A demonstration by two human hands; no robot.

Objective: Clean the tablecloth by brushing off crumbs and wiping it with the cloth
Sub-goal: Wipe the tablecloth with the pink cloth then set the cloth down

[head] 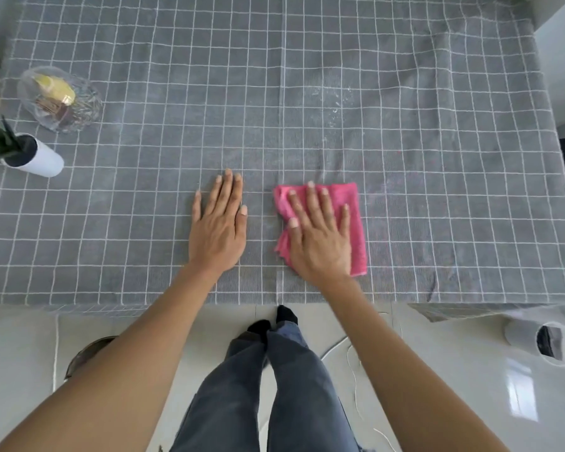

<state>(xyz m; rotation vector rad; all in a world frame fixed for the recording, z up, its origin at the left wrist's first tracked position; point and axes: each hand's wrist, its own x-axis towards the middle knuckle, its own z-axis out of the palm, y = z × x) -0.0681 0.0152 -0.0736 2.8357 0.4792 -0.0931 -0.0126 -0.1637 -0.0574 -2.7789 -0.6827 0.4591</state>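
Observation:
A grey tablecloth [307, 76] with a white grid covers the whole table. A folded pink cloth [356, 236] lies on it near the front edge, right of centre. My right hand [318, 236] presses flat on the pink cloth with straight, spread fingers. My left hand [219, 223] rests flat on the bare tablecloth just left of the cloth, fingers straight and holding nothing. A patch of pale crumbs [335, 99] is scattered on the tablecloth farther back, right of centre.
A clear glass bowl [59, 99] with a yellow item inside stands at the far left. A white vase [36, 156] with green leaves stands in front of it. On the floor, a white bin [542, 342] stands at right and a white cord [356, 370] trails.

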